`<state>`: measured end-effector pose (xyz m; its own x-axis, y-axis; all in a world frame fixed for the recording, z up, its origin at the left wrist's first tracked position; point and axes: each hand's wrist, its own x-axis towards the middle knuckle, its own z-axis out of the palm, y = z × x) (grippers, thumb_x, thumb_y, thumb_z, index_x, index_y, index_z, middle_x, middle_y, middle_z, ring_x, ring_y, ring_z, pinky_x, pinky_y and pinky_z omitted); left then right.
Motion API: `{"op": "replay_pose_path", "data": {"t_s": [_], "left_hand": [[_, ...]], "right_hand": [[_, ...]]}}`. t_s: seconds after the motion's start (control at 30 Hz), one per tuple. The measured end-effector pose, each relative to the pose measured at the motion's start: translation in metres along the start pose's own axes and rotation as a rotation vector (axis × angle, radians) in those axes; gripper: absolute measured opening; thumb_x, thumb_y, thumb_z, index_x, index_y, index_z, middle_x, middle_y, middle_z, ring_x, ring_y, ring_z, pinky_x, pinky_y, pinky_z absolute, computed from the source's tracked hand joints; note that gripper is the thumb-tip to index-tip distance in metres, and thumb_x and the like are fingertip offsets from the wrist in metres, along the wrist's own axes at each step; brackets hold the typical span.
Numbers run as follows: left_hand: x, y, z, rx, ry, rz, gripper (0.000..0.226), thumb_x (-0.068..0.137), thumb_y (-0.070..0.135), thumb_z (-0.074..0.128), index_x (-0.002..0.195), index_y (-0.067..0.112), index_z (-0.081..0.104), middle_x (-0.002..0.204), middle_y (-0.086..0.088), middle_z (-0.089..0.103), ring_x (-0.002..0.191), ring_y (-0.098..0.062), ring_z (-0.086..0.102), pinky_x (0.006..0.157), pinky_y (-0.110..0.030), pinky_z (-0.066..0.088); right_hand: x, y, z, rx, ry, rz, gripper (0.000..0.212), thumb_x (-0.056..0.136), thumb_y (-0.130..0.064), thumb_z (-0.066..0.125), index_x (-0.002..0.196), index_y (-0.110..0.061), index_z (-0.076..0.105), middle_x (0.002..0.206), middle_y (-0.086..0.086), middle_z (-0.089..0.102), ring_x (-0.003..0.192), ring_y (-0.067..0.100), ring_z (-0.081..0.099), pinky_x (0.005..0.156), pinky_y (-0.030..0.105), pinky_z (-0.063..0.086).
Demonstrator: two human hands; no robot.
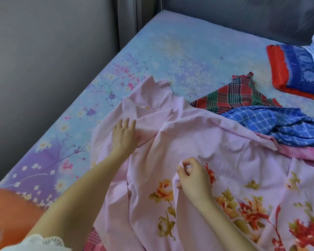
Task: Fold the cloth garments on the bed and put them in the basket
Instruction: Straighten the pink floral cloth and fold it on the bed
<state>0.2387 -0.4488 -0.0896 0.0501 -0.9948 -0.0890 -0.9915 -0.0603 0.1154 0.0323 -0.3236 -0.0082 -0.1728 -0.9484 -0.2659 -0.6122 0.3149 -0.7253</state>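
The large pale-pink cotton cloth with red and orange flowers [198, 142] lies rumpled across the blue floral bedsheet [170, 51], being spread for its first fold. On it, the left hand [124, 134] presses flat with straight fingers, and nearer the person the right hand [192, 175] pinches a raised edge. Next, that edge probably needs drawing taut; the orange plastic basket [11, 211] waits left of the cloth.

You have a pale pink cloth [198, 142] printed with red and orange flowers and olive leaves. Beyond that pink cloth lie a blue-and-white checked garment [279, 125] and a red-and-green plaid one [237, 96]. The bed sheet [161, 51] under it is light blue with white, pink and purple blossoms. Left of it sits an orange basket [11, 211].
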Motion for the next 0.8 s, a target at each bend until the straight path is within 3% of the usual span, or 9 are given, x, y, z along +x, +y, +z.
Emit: {"op": "replay_pose_path", "data": {"t_s": [0.1,0.2,0.37,0.4,0.43,0.5,0.57,0.7,0.8], "left_hand": [[0.017,0.001,0.003,0.039,-0.124,-0.004,0.027,0.079,0.011,0.053,0.104,0.013,0.062,0.105,-0.009,0.063,0.098,-0.032,0.056,0.073,-0.031,0.04],[0.011,0.004,-0.006,-0.144,-0.049,-0.089,0.015,0.079,0.006,0.049,0.079,0.005,0.063,0.079,-0.011,0.06,0.076,-0.033,0.053,0.053,-0.03,0.027],[-0.03,0.027,-0.061,-0.435,0.061,0.039,0.027,0.084,0.026,0.051,0.064,0.008,0.053,0.064,-0.017,0.056,0.062,-0.025,0.041,0.054,-0.032,0.03],[-0.044,0.03,-0.077,-0.436,0.076,0.099,0.034,0.083,0.03,0.051,0.075,-0.002,0.061,0.066,-0.016,0.059,0.063,-0.025,0.044,0.056,-0.033,0.035],[-0.058,0.033,-0.091,-0.442,0.083,0.169,0.034,0.081,0.033,0.05,0.07,0.007,0.068,0.068,-0.014,0.062,0.064,-0.027,0.048,0.059,-0.035,0.04],[-0.093,0.041,-0.124,-0.458,0.063,0.304,0.042,0.08,0.041,0.047,0.073,0.006,0.069,0.069,-0.009,0.065,0.067,-0.028,0.056,0.063,-0.037,0.047],[-0.126,0.05,-0.151,-0.504,-0.001,0.394,0.038,0.083,0.04,0.051,0.077,0.008,0.071,0.071,-0.004,0.067,0.069,-0.022,0.059,0.067,-0.035,0.048],[-0.172,0.067,-0.192,-0.674,-0.217,0.478,0.005,0.084,0.019,0.069,0.082,0.019,0.073,0.072,0.022,0.065,0.071,-0.001,0.059,0.066,-0.012,0.044],[-0.208,0.082,-0.215,-0.803,-0.455,0.581,0.008,0.084,0.016,0.07,0.088,0.021,0.073,0.087,0.013,0.07,0.083,-0.007,0.063,0.076,-0.015,0.049]], "right_hand": [[0.007,0.013,-0.002,0.013,0.013,0.013,0.02,0.095,-0.022,0.051,0.075,-0.025,0.048,0.052,0.001,0.063,0.054,0.01,0.061,0.053,0.018,0.041],[0.009,0.02,-0.01,-0.007,0.037,0.028,0.02,0.092,-0.019,0.055,0.074,-0.025,0.047,0.058,0.001,0.062,0.061,0.02,0.064,0.06,0.031,0.046],[-0.002,0.016,-0.031,0.024,0.132,0.03,0.014,0.088,-0.016,0.061,0.075,-0.015,0.055,0.046,-0.005,0.049,0.048,0.012,0.044,0.052,0.023,0.034],[-0.006,0.014,-0.036,0.049,0.149,0.037,0.014,0.087,-0.016,0.062,0.075,-0.013,0.056,0.046,-0.004,0.05,0.048,0.012,0.045,0.053,0.024,0.036],[-0.01,0.013,-0.04,0.077,0.162,0.044,0.012,0.086,-0.016,0.062,0.076,-0.011,0.058,0.049,-0.001,0.053,0.05,0.013,0.048,0.055,0.027,0.038],[-0.023,0.009,-0.051,0.146,0.199,0.054,0.01,0.086,-0.016,0.064,0.078,-0.011,0.061,0.056,0.005,0.06,0.056,0.018,0.055,0.056,0.029,0.041],[-0.039,0.006,-0.064,0.198,0.236,0.049,0.01,0.085,-0.017,0.064,0.077,-0.012,0.061,0.057,0.003,0.062,0.054,0.013,0.054,0.053,0.025,0.04],[-0.065,0.008,-0.091,0.263,0.284,0.059,0.012,0.085,-0.017,0.065,0.074,-0.014,0.061,0.053,0.003,0.06,0.051,0.018,0.053,0.054,0.03,0.04],[-0.09,0.012,-0.116,0.295,0.312,0.053,0.012,0.086,-0.016,0.064,0.075,-0.012,0.061,0.054,0.008,0.06,0.052,0.019,0.053,0.055,0.03,0.041]]}}
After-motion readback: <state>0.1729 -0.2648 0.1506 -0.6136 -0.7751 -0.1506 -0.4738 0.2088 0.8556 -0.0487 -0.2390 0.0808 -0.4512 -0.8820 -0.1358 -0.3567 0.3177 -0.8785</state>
